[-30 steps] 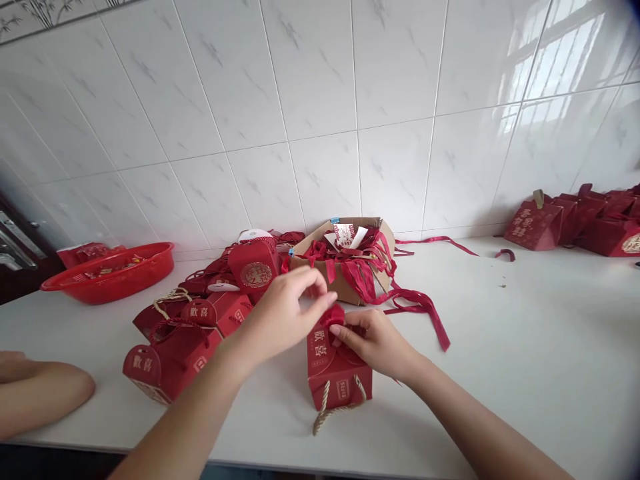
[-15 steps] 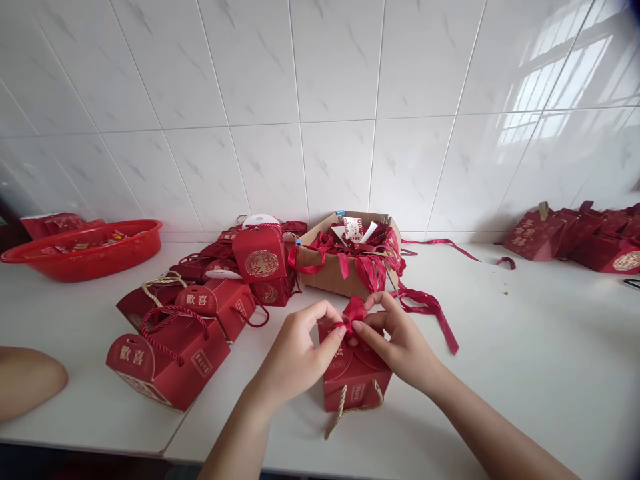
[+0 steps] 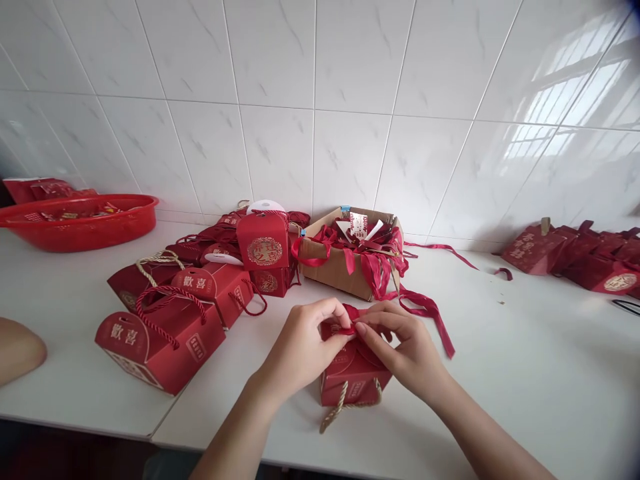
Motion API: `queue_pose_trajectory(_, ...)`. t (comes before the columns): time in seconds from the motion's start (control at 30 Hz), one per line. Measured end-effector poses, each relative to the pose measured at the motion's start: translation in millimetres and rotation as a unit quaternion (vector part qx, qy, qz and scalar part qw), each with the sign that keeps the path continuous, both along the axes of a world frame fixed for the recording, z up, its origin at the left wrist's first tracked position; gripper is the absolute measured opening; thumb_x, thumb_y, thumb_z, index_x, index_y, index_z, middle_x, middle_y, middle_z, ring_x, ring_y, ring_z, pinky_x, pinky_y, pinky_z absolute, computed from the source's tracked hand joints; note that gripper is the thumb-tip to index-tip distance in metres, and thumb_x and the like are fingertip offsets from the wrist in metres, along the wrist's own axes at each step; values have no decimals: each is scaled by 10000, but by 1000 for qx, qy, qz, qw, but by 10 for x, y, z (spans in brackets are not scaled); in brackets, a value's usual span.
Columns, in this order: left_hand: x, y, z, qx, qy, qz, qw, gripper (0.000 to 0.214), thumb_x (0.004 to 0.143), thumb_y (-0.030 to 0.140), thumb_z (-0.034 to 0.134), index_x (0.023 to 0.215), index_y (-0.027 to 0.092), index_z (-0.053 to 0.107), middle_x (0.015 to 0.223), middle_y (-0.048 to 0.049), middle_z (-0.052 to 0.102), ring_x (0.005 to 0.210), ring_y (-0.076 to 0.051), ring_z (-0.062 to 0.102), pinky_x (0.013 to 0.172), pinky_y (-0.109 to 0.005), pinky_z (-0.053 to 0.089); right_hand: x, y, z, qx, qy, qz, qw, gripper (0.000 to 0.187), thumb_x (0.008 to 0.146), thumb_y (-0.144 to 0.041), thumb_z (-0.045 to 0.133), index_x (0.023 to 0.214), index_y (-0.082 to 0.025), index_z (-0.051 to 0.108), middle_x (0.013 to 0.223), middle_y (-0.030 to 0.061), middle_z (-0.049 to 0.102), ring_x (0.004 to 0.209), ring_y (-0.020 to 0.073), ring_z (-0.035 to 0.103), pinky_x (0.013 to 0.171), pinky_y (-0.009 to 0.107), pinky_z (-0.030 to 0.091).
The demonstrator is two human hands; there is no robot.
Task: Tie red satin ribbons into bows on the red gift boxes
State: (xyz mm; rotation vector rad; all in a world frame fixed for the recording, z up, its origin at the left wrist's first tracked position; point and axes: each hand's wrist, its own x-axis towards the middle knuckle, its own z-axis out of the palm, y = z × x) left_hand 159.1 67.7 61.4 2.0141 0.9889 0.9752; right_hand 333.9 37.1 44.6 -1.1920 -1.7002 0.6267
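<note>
A small red gift box [image 3: 353, 377] with a beige rope handle stands on the white counter [image 3: 525, 373] near its front edge. A red ribbon [image 3: 350, 319] lies across the box's top. My left hand [image 3: 300, 350] pinches the ribbon from the left with fingers closed. From the right, my right hand [image 3: 407, 350] pinches the same ribbon, fingertips meeting the left hand's over the box.
Several red gift boxes [image 3: 165, 333] are piled to the left. A cardboard box [image 3: 340, 267] full of red ribbons stands behind, ribbons trailing right. A red plastic basin [image 3: 80, 220] is far left, more red boxes [image 3: 575, 253] far right. Another person's arm [image 3: 17, 350] rests at the left edge.
Both hands have come lower and closer together on the ribbon, pressing it down onto the box top. The view has shifted slightly left and down.
</note>
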Motion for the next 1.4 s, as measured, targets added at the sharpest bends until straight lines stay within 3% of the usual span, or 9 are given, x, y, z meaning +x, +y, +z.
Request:
queue_pose_trajectory(0.13, 19, -1, -12, 15, 0, 16, 1000, 142, 764, 69, 550, 731, 201, 593, 772, 22, 673, 746, -133, 626, 699, -224, 489, 59, 14, 6, -13, -31, -1, 999, 227, 807, -397, 666, 949, -242, 752, 862, 65, 618, 699, 173, 527, 594, 300, 439)
queue_pose_trajectory(0.3, 28, -11, -15, 36, 20, 17, 999, 215, 769, 27, 475, 743, 203, 595, 772, 16, 685, 744, -137, 635, 664, -218, 483, 74, 41, -27, -75, -5, -9, 997, 227, 832, -408, 616, 798, -221, 740, 826, 64, 584, 746, 194, 533, 668, 333, 452)
queue_pose_trajectory(0.43, 25, -7, -29, 61, 33, 3, 998, 231, 773, 15, 453, 765, 210, 577, 775, 26, 673, 735, -128, 623, 649, -210, 476, 83, 55, -49, -122, 31, 6, 992, 273, 819, -467, 621, 775, -214, 715, 1062, 89, 542, 977, 238, 549, 820, 372, 462)
queue_pose_trajectory(0.57, 39, 11, -81, 93, 20, -9, 995, 252, 792, -7, 445, 806, 213, 567, 796, 38, 666, 728, -104, 616, 649, -191, 472, 102, 52, -36, -155, 51, 42, 986, 298, 862, -481, 577, 794, -208, 675, 1392, 79, 412, 1313, 279, 374, 986, 400, 398)
queue_pose_trajectory(0.7, 59, 27, -156, 130, -9, -11, 991, 246, 810, -18, 455, 818, 205, 559, 817, 26, 655, 765, -101, 621, 693, -194, 490, 93, 33, -8, -167, 36, 89, 981, 369, 917, -474, 496, 693, -198, 594, 1409, 84, 440, 1428, 258, 183, 1076, 429, 296)
queue_pose_trajectory(0.83, 69, 46, -202, 128, -26, -14, 991, 207, 846, 19, 463, 824, 213, 530, 817, 23, 639, 784, -105, 626, 727, -211, 502, 45, 25, -27, -178, 120, 119, 969, 353, 904, -474, 527, 691, -202, 600, 1427, 74, 442, 1446, 244, 139, 1085, 415, 296)
queue_pose_trajectory(1.0, 33, 57, -171, 70, -42, 19, 996, 231, 870, 128, 506, 1071, 231, 456, 999, -32, 585, 943, -151, 607, 788, -271, 524, -1, 29, -94, -204, 215, 120, 947, 307, 875, -475, 577, 786, -208, 698, 1478, 60, 362, 1436, 265, 182, 1028, 387, 381)
queue_pose_trajectory(1.17, -49, -32, -77, 82, 68, 50, 993, 73, 876, 262, 561, 834, 208, 587, 892, -15, 602, 853, -158, 589, 754, -285, 480, -12, -2, -105, -217, 227, 106, 943, 282, 864, -472, 595, 774, -228, 705, 1460, 55, 382, 1428, 250, 197, 978, 362, 430)
queue_pose_trajectory(1.4, -84, -8, -69, -13, 35, 21, 999, 94, 833, 237, 624, 778, 219, 698, 848, 1, 686, 822, -149, 633, 744, -248, 484, 28, -55, 17, -222, 130, 62, 964, 388, 860, -555, 541, 796, -214, 712, 1390, 68, 473, 1329, 272, 370, 1068, 423, 334)
